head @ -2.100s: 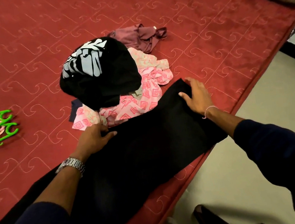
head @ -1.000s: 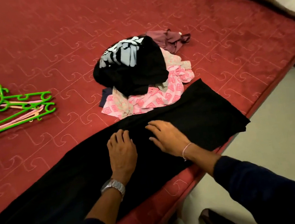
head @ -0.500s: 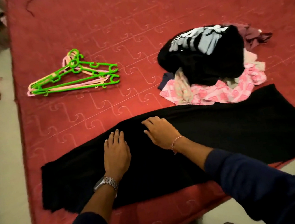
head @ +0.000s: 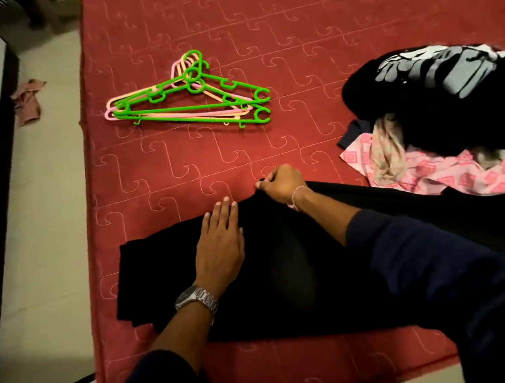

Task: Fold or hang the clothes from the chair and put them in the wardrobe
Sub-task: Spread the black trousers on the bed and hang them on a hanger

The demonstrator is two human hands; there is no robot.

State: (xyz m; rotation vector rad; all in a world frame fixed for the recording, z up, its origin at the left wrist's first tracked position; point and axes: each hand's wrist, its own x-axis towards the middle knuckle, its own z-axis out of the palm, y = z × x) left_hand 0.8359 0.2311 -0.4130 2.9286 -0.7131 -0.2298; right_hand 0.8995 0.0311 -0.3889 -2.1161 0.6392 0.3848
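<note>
Early in the task. Black garment laid out along the bed edge, not yet folded; hangers unused, well beyond the hands; pile of clothes waiting, off to the right hand's right. No wardrobe identifiable. Left hand: fingers straight, palm pressed flat on the cloth, released grip. Right hand, just beside it: fingers curled, grip pinching the garment's far edge, forearm crossing over the fabric.
</note>
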